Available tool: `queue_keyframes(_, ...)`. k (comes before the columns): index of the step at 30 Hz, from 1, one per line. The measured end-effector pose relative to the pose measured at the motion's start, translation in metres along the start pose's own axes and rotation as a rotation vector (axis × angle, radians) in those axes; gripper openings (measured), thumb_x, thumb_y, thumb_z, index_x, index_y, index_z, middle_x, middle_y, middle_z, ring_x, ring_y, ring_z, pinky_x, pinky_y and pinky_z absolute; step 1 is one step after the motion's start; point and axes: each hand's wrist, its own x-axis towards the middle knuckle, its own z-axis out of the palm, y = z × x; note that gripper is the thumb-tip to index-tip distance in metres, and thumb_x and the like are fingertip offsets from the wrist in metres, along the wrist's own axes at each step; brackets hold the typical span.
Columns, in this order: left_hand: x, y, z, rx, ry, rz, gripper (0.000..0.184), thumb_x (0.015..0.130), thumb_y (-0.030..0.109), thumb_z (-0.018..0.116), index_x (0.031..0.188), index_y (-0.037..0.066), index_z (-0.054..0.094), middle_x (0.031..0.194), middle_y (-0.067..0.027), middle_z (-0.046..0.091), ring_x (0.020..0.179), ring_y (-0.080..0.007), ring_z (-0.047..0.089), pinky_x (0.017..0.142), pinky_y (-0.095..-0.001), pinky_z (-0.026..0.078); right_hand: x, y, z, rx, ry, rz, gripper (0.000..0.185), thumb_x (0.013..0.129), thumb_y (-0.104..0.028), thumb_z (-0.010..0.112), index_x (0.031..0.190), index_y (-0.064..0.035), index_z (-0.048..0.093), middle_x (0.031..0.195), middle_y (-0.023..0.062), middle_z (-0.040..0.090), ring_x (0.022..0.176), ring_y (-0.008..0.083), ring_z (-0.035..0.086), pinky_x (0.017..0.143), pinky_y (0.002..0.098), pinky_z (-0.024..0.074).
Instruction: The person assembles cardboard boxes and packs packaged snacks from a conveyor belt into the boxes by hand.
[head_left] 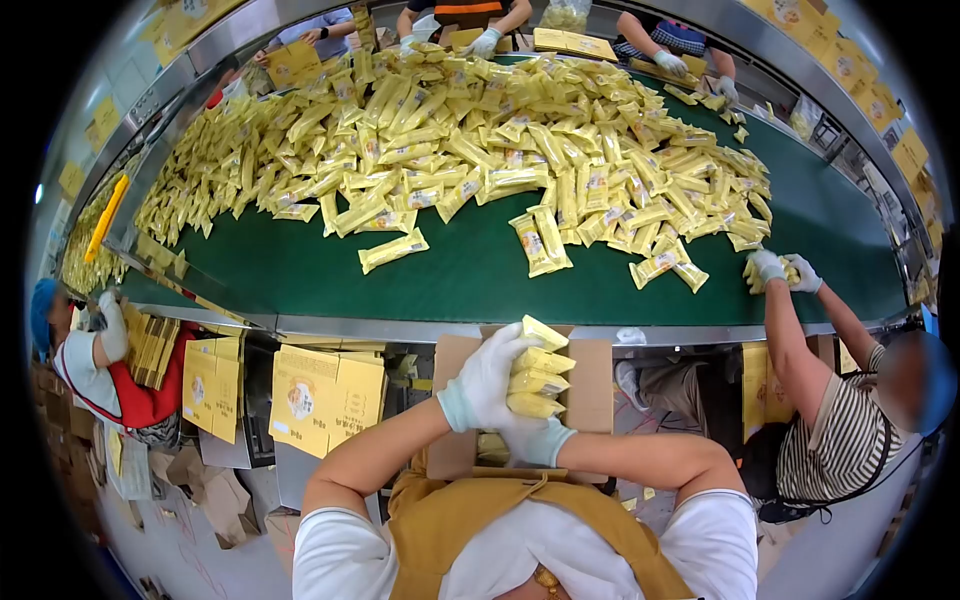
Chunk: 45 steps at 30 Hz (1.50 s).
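A stack of several yellow snack packets [538, 372] is between my hands, above an open cardboard box [451, 459]. My left hand [488, 378], in a white glove, is closed round the left side of the stack. Under the lowest packet, my right hand [538, 438], also gloved, grips the stack from below; its fingers are partly hidden. More yellow packets show inside the box beneath my hands. Beyond the box, a large heap of the same packets [440, 150] lies on the green conveyor belt [450, 285].
Flat yellow cartons [325, 398] stand to my left. A co-worker in a striped shirt [835, 430] holds packets over the belt's right end. Another worker in a red apron [150, 375] is at the left with folded cartons. Gloved workers [487, 42] stand across the belt.
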Motion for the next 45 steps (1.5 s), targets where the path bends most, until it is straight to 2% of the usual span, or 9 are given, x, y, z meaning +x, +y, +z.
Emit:
queue_keyframes(8,-0.009,-0.015,0.016,0.592,-0.21,0.093,0.099,0.069,0.046,0.078,0.145,-0.006,0.039,0.126,-0.0179,0.053,0.118,-0.0332,0.053,0.102,-0.0478,0.039,-0.021,-0.016,0.023,-0.19,0.116,-0.005,0.098,0.079,-0.072,0.063,0.154,-0.0156,0.036,0.144,0.0103,0.053,0.128,0.034,0.054,0.102,0.0553,0.0425)
queue_keyframes(17,-0.01,-0.031,0.06,0.957,-0.52,-0.079,0.084,0.074,0.038,0.073,0.143,0.0,0.043,0.117,-0.012,0.055,0.107,-0.0265,0.051,0.094,-0.0421,0.036,-0.003,-0.03,0.002,-0.268,-0.181,0.096,0.042,0.1,-0.036,0.047,0.134,-0.0168,0.059,0.104,0.0061,0.072,0.083,0.031,0.069,0.063,0.0516,0.0505)
queue_keyframes(23,0.022,-0.026,-0.003,0.424,-0.973,-0.116,0.087,0.079,0.035,0.075,0.146,-0.005,0.039,0.15,-0.0283,0.038,0.138,-0.0414,0.04,0.115,-0.0452,0.032,-0.033,0.039,-0.082,0.281,0.011,-0.3,0.034,0.096,-0.035,0.062,0.116,-0.0097,0.071,0.097,0.012,0.074,0.085,0.03,0.071,0.078,0.0414,0.0562)
queue_keyframes(25,0.024,-0.035,-0.049,0.093,-0.84,0.095,0.064,0.088,0.03,0.07,0.139,-0.003,0.051,0.147,-0.0251,0.047,0.136,-0.0359,0.047,0.114,-0.0421,0.036,-0.052,0.075,-0.105,0.745,0.373,-0.162,0.026,0.093,-0.025,0.07,0.113,-0.0109,0.076,0.098,0.0097,0.076,0.084,0.0165,0.071,0.078,0.0332,0.0562)
queue_keyframes(26,0.036,-0.033,-0.081,-0.166,-0.857,-0.109,0.054,0.091,0.027,0.067,0.135,-0.002,0.056,0.142,-0.0233,0.053,0.132,-0.0328,0.051,0.112,-0.0405,0.039,-0.065,0.084,-0.13,0.863,0.492,0.097,0.019,0.094,-0.019,0.067,0.106,-0.007,0.076,0.095,0.0088,0.076,0.079,0.0126,0.068,0.075,0.0307,0.0552)
queue_keyframes(29,0.057,-0.069,-0.158,-0.251,-0.605,-0.366,0.033,0.096,0.017,0.062,0.124,-0.001,0.066,0.125,-0.0197,0.067,0.119,-0.0261,0.063,0.104,-0.0365,0.048,-0.068,0.201,-0.099,0.454,1.147,0.451,0.027,0.089,-0.022,0.07,0.11,-0.0049,0.071,0.109,0.0155,0.07,0.102,0.0296,0.066,0.092,0.0403,0.0513)
queue_keyframes(33,0.039,-0.208,-0.166,0.594,0.071,-0.578,0.066,0.087,0.052,0.067,0.137,0.011,0.059,0.141,-0.0167,0.056,0.132,-0.0321,0.053,0.11,-0.0433,0.041,-0.048,0.314,-0.068,0.026,1.063,0.897,0.061,0.088,-0.047,0.069,0.138,-0.014,0.058,0.152,0.0214,0.041,0.132,0.0487,0.044,0.112,0.0551,0.0338)
queue_keyframes(36,0.057,-0.237,-0.162,0.819,-0.045,-0.957,0.095,0.077,0.076,0.06,0.156,0.029,0.036,0.161,-0.0108,0.035,0.151,-0.0379,0.02,0.113,-0.0663,0.026,0.004,0.28,-0.113,0.041,0.865,1.032,0.075,0.085,-0.068,0.059,0.145,-0.0234,0.053,0.157,0.0215,0.035,0.137,0.048,0.04,0.112,0.065,0.0261)
queue_keyframes(45,0.071,-0.192,-0.101,0.914,-0.169,-0.728,0.09,0.077,0.073,0.061,0.154,0.031,0.04,0.15,-0.0147,0.045,0.144,-0.0487,0.026,0.111,-0.0613,0.029,0.113,0.218,-0.089,-0.059,0.956,0.666,0.077,0.074,-0.065,0.069,0.139,-0.0267,0.058,0.157,0.0245,0.027,0.134,0.0563,0.031,0.107,0.0605,0.033)
